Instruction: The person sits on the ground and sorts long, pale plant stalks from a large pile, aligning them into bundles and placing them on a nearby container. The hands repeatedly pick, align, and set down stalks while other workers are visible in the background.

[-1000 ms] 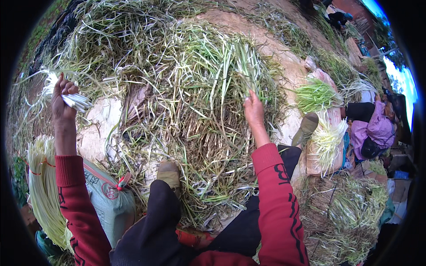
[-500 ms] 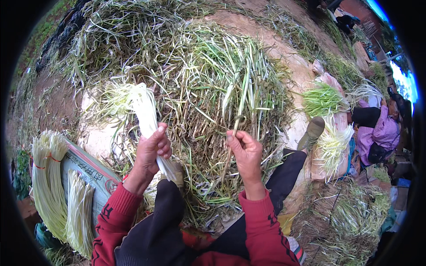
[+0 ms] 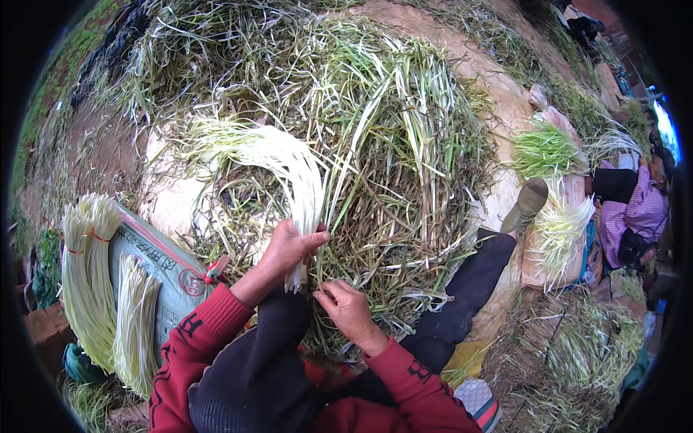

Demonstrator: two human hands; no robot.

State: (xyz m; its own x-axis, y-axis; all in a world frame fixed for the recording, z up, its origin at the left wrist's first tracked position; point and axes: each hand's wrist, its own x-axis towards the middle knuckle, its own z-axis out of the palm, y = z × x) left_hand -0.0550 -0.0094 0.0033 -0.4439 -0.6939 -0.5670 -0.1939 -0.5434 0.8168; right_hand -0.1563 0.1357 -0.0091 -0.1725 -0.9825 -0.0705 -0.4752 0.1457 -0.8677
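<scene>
My left hand [image 3: 285, 249] is closed around a bunch of long white, pale-tipped shoots [image 3: 303, 180], which arches up and leftward over a heap of loose green and dried leaves [image 3: 390, 144]. My right hand [image 3: 345, 310] is just below and right of it, thumb and fingers pinched on a thin yellowish-brown leaf strand [image 3: 319, 289]. At the left, tied bundles of pale shoots [image 3: 90, 289] lie against and on a pale green woven sack [image 3: 177, 296]. My dark-trousered legs [image 3: 451, 303] are bent beneath and beside my hands.
At the right, bright green shoots [image 3: 545, 148] and pale ones [image 3: 556, 238] lie on a pinkish sack. A person in a checked purple top [image 3: 635, 216] is beyond them. Another leaf pile [image 3: 563, 353] is at the lower right. Green plants [image 3: 40, 144] edge the far left.
My left hand has moved from the left toward the middle with the white bunch. My right hand has come down and leftward with the strand, close beside the left.
</scene>
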